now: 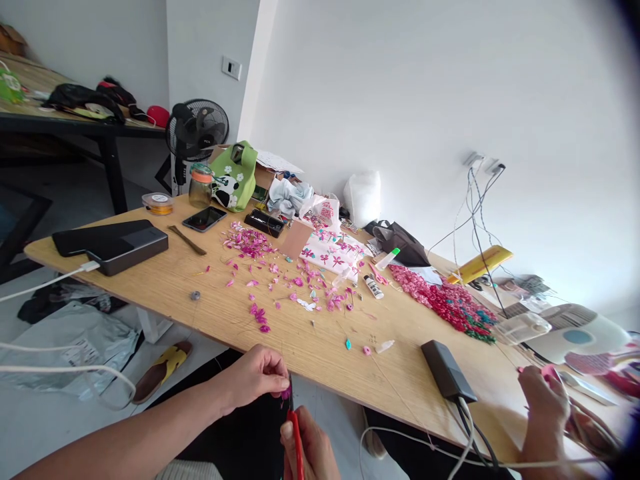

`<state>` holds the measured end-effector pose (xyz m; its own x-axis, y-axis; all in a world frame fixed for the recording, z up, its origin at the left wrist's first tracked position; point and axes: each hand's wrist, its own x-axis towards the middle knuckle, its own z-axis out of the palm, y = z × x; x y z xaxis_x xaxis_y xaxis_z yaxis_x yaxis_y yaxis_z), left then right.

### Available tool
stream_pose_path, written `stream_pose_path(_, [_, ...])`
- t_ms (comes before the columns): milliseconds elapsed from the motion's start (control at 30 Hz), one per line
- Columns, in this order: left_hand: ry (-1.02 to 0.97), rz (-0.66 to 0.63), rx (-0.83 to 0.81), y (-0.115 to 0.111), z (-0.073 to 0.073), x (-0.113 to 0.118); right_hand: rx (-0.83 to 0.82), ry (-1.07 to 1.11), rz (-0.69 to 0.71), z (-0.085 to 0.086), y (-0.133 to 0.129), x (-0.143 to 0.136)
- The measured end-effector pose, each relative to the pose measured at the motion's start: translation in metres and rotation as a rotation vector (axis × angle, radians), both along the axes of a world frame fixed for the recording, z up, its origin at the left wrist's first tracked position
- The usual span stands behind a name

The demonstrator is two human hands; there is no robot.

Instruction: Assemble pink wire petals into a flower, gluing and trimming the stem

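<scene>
At the table's front edge my left hand (265, 375) pinches a small purple petal piece (285, 392) between thumb and fingertips. Just below and to the right, my right hand (311, 448) is wrapped round the red handles of a pair of scissors (296, 433). Their dark blades point up beside the purple piece, touching or nearly touching it. Loose pink and purple petals (250, 241) lie spread over the wooden table (210, 300) beyond my hands, with a small purple cluster (259, 316) nearest to my left hand.
Another person's hand (545, 400) holds something pink at the right. A black power brick (448, 371) with cables lies near the front edge. Farther back are a phone (205, 218), a jar (201, 189), a green bag (235, 177) and a red-pink pile (440, 300). A power bank (131, 250) sits left.
</scene>
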<state>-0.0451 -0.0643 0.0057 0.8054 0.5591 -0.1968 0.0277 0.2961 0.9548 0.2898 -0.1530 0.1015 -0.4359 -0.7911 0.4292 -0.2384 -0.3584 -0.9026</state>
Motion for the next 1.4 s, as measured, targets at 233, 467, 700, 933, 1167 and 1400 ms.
stream_pose_path(233, [-0.095, 0.126, -0.284, 0.0, 0.001, 0.001, -0.066, 0.311, 1.868, -0.084, -0.015, -0.147])
stream_pose_path(467, [-0.131, 0.158, -0.338, -0.004, -0.006, 0.003, 0.479, 0.531, 2.967, -0.125, -0.018, -0.221])
stream_pose_path(700, [-0.166, 0.095, -0.234, -0.007, -0.01, 0.002, 0.827, 0.433, 2.956, -0.116, -0.011, -0.221])
stream_pose_path(933, [-0.318, 0.234, -0.442, 0.006, -0.012, -0.007, 0.907, 0.407, 3.019, -0.096, -0.015, -0.21])
stream_pose_path(1167, [-0.077, -0.026, -0.121, 0.003, 0.008, -0.012, 0.566, 0.832, 3.255, -0.072, -0.021, -0.193])
stream_pose_path(1400, [0.056, 0.034, 0.012, -0.009, 0.006, -0.005, 0.464, 0.868, 3.206, -0.072, -0.016, -0.194])
